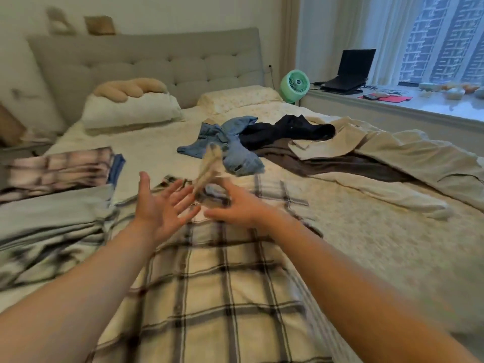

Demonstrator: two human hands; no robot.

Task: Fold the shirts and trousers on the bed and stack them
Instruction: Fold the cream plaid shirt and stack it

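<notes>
A cream shirt with dark checks (209, 284) lies spread on the bed (366, 244) in front of me. My left hand (159, 205) hovers over its upper part, palm up and fingers spread, holding nothing. My right hand (235, 205) is at the shirt's top. A blurred strip of the shirt's cloth (209, 166) rises beside its thumb, and blur hides whether the hand grips it. Folded clothes sit at the left: a pale checked piece (60, 166) on a blue one (117, 166). A light blue-grey garment (52, 213) lies nearer me.
Loose clothes lie mid-bed: a blue denim shirt (230, 145), a dark navy garment (282, 129), a brown one (340, 163) and beige trousers (406, 153). Two pillows (131, 111) lean at the headboard. A green fan (294, 85) and a laptop (351, 69) stand by the window.
</notes>
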